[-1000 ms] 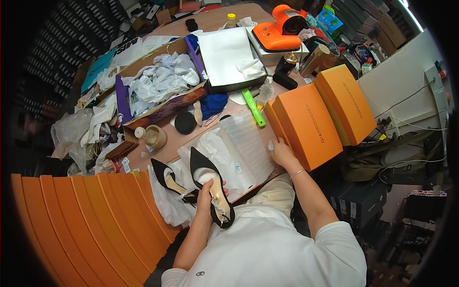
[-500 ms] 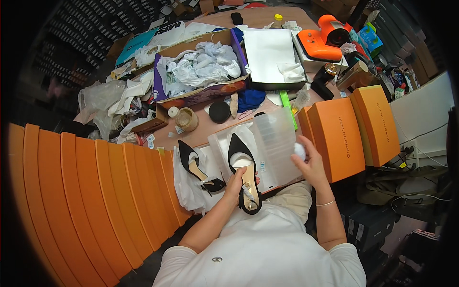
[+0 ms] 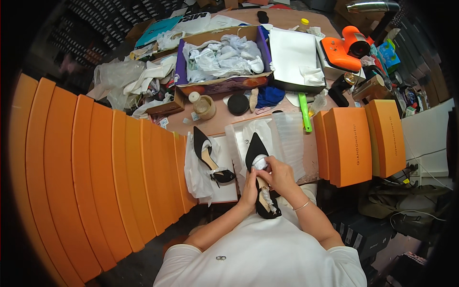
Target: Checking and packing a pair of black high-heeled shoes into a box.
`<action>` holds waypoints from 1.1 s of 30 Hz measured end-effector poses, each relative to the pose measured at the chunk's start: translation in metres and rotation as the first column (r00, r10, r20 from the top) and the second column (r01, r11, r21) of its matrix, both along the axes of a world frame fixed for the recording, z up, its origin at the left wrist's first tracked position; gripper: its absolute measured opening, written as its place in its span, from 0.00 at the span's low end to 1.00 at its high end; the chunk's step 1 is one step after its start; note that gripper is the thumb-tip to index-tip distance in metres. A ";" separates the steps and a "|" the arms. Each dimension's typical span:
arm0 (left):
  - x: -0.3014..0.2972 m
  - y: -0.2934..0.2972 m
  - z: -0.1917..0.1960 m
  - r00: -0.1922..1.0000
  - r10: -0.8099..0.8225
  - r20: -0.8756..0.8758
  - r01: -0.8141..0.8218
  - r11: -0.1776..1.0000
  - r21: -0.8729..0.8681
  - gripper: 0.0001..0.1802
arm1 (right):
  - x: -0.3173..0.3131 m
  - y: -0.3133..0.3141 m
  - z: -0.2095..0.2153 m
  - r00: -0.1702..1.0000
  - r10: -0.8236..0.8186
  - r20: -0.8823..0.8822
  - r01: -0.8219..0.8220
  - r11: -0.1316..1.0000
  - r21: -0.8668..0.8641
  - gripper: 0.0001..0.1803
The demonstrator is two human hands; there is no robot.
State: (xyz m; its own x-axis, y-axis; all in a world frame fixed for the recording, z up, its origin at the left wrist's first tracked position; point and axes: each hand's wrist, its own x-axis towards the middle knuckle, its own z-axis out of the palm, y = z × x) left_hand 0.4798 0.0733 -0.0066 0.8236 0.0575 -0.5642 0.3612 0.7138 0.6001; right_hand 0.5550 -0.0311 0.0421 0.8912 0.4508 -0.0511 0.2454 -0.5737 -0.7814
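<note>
A black pointed-toe shoe (image 3: pixel 256 146) with an ankle strap is tilted in front of me, its toe pointing away. My left hand (image 3: pixel 249 189) is closed around its side. At the shoe's opening, my right hand (image 3: pixel 282 178) has its fingers closed on a white wad (image 3: pixel 260 162), which looks like paper, in the toe part. Clear wrap covers part of the strap near the heel. The matching black shoe (image 3: pixel 206 155) lies to the left on white tissue paper (image 3: pixel 198 179) in an open box (image 3: pixel 226 193).
Orange shoe boxes (image 3: pixel 110 182) stand in a long row at left, and more orange boxes (image 3: pixel 351 146) at right. Behind are a purple box (image 3: pixel 224 82) of crumpled white paper, a jar (image 3: pixel 204 107), a green-handled tool (image 3: pixel 305 112) and an orange device (image 3: pixel 342 53).
My right hand has moved left and inward with the white wad, from beside the shoe to its opening. My left hand still holds the shoe. The view has shifted slightly.
</note>
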 end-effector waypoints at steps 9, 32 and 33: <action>0.003 -0.005 0.025 0.951 -0.308 -0.036 0.303 0.948 -0.095 0.28 | 0.029 -0.007 -0.034 0.988 -0.072 -0.135 0.101 0.969 0.225 0.41; -0.002 0.151 -0.104 0.915 0.387 -0.113 -0.310 0.855 0.417 0.15 | -0.007 0.000 -0.081 0.900 0.110 -0.422 -0.273 0.897 -0.347 0.40; -0.004 0.149 -0.085 0.937 0.346 -0.054 -0.307 0.885 0.350 0.14 | -0.004 -0.004 -0.082 0.907 0.108 -0.407 -0.280 0.877 -0.392 0.40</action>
State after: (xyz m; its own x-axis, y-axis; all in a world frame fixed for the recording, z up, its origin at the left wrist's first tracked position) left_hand 0.4757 0.2226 -0.0917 0.6591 0.5110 -0.5518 0.2206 0.5701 0.7914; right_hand 0.5507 -0.0348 -0.0402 0.6664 0.4671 -0.5811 0.1374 -0.8430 -0.5200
